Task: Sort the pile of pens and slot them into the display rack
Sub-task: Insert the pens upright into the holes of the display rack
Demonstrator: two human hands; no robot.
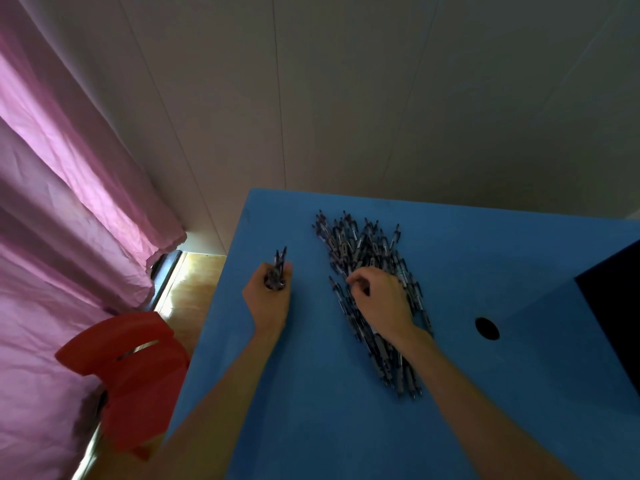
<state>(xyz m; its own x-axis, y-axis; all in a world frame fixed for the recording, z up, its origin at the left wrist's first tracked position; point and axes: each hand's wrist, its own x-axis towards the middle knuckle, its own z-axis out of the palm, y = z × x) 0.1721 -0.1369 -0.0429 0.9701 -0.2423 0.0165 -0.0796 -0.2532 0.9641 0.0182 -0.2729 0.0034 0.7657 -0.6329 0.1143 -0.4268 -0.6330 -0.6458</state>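
Hands apart on my blue worktop (450,258): left hand (268,299) clutches a small bundle of pens (278,268), right hand (382,299) picks at the pile (360,247); gathering goes on, rack unseen.

Matt blue tabletop (311,410); creased pink cloth curtain (69,202); glossy red plastic chair (131,368).
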